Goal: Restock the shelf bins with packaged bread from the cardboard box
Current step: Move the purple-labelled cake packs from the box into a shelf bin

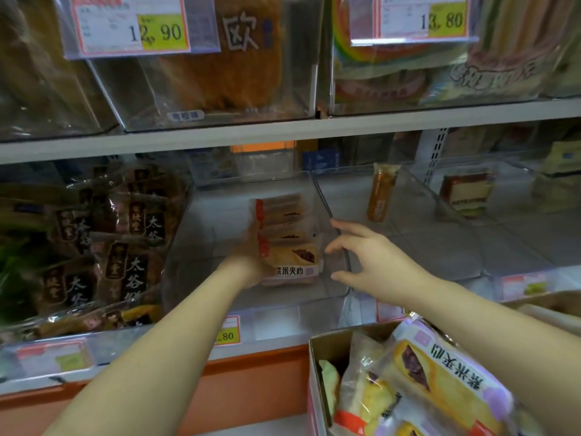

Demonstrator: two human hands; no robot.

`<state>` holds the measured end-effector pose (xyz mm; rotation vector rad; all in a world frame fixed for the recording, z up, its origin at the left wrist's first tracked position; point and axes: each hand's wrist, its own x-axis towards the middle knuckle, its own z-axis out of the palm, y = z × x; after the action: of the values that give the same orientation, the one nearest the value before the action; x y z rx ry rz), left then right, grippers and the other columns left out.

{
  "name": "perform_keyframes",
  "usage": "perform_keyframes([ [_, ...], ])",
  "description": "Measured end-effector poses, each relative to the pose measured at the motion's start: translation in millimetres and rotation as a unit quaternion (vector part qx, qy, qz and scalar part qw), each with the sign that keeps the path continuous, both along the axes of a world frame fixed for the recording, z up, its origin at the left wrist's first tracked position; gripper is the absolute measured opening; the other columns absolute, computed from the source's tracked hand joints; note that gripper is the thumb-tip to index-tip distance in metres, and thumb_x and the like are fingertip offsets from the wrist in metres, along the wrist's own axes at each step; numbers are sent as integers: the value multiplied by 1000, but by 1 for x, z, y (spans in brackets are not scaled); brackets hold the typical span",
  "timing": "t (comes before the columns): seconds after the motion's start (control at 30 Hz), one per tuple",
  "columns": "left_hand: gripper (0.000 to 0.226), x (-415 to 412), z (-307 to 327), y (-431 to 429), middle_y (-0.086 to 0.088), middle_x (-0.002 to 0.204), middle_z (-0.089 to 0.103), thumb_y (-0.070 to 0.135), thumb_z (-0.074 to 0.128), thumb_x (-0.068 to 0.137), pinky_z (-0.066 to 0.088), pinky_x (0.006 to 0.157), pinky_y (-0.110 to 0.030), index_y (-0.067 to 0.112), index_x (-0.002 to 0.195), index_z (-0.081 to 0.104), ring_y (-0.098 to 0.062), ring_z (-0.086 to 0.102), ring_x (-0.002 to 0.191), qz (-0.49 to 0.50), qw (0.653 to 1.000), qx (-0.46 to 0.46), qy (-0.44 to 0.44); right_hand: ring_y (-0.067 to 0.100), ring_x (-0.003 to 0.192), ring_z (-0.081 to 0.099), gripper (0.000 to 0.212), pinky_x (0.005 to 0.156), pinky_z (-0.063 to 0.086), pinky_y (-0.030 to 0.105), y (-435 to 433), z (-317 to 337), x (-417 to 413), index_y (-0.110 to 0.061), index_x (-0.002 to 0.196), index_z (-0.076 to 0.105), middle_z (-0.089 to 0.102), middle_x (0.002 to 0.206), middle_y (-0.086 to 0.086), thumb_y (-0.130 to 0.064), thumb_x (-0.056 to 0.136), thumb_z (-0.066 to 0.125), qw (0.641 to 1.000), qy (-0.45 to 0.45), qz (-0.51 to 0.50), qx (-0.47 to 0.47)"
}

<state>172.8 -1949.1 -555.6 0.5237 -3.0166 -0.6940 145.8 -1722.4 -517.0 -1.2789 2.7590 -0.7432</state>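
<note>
My left hand (251,262) reaches into a clear plastic shelf bin (283,305) on the lower shelf and grips a pack of purple-rice sandwich bread (287,234) from its left side, held flat inside the bin. My right hand (367,256) hovers at the bin's right wall with fingers spread, holding nothing. At the bottom right stands the cardboard box (327,350), with more packs of the same bread (440,382) lying in it.
Dark packs of cakes (125,247) fill the bin to the left. The bin to the right holds one upright brown pack (382,193); a further one holds a sliced loaf (465,190). An upper shelf (283,133) carries full bins with price tags.
</note>
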Motion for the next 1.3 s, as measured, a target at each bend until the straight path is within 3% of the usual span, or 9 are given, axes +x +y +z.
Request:
perform_keyframes([
  [0.07, 37, 0, 4, 8, 8, 82, 42, 4, 56, 90, 36, 51, -14, 18, 120, 40, -6, 44, 66, 16, 999, 34, 22, 13, 141, 29, 33, 111, 29, 28, -1, 0, 1, -26, 115, 62, 23, 156, -6, -27, 83, 70, 1000, 2, -2, 0],
  [0.13, 27, -5, 0, 8, 4, 77, 45, 0, 53, 87, 40, 49, -16, 14, 106, 40, -9, 46, 62, 38, 997, 68, 18, 14, 140, 29, 32, 111, 30, 28, -1, 0, 1, -26, 115, 62, 23, 156, -7, -26, 83, 70, 1000, 3, -4, 4],
  [0.27, 59, -10, -13, 4, -10, 79, 60, 14, 56, 65, 51, 53, -33, 1, 122, 47, -23, 56, 63, 16, 990, 140, 12, 14, 141, 28, 31, 110, 28, 25, -2, 2, 1, -26, 114, 62, 21, 156, -7, -26, 84, 69, 1000, 3, -4, 12],
  [0.4, 49, -1, -4, 7, -15, 91, 60, 6, 56, 81, 57, 70, -46, 7, 127, 42, -28, 59, 77, 3, 994, 108, 24, 16, 142, 27, 35, 112, 30, 30, 1, 6, 5, -28, 119, 60, 17, 158, -4, -29, 85, 68, 999, -9, -1, 32],
  [0.5, 50, 11, 10, 9, -5, 90, 55, 9, 54, 89, 53, 67, -32, 9, 135, 33, -19, 57, 77, 6, 998, 55, 19, 16, 142, 27, 41, 112, 30, 30, 10, 12, 15, -31, 125, 55, 16, 158, -5, -35, 86, 66, 999, -9, -7, 53],
  [0.8, 57, 89, 40, 70, -2, 135, 48, 21, 61, 89, 44, 97, -37, 24, 141, 39, -20, 50, 121, -24, 975, 43, 216, 9, 125, 44, 37, 101, 41, 36, 67, 26, 61, -33, 125, 54, 38, 141, -14, -38, 89, 60, 993, 25, -71, 86],
  [0.97, 33, 109, 26, 105, 9, 127, 54, 23, 57, 92, 47, 92, -32, 26, 124, 58, -9, 54, 112, -64, 963, 46, 256, 16, 105, 57, 48, 86, 49, 32, 91, 21, 75, -25, 126, 51, 60, 118, -4, -44, 83, 60, 967, -31, -132, 215],
  [1.1, 27, 115, 16, 119, 13, 111, 62, 21, 56, 90, 50, 90, -35, 28, 116, 62, -8, 58, 102, -102, 966, 61, 231, 21, 103, 59, 62, 88, 50, 37, 101, 14, 79, -23, 127, 47, 62, 115, -2, -55, 76, 63, 940, -88, -150, 295],
  [1.3, 22, 122, 0, 133, 14, 105, 67, 27, 58, 91, 50, 88, -30, 31, 112, 63, -4, 61, 95, -124, 977, 111, 130, 20, 103, 62, 75, 90, 51, 37, 92, 15, 81, -18, 140, 32, 61, 121, 4, -38, 78, 68, 937, -166, -168, 257],
])
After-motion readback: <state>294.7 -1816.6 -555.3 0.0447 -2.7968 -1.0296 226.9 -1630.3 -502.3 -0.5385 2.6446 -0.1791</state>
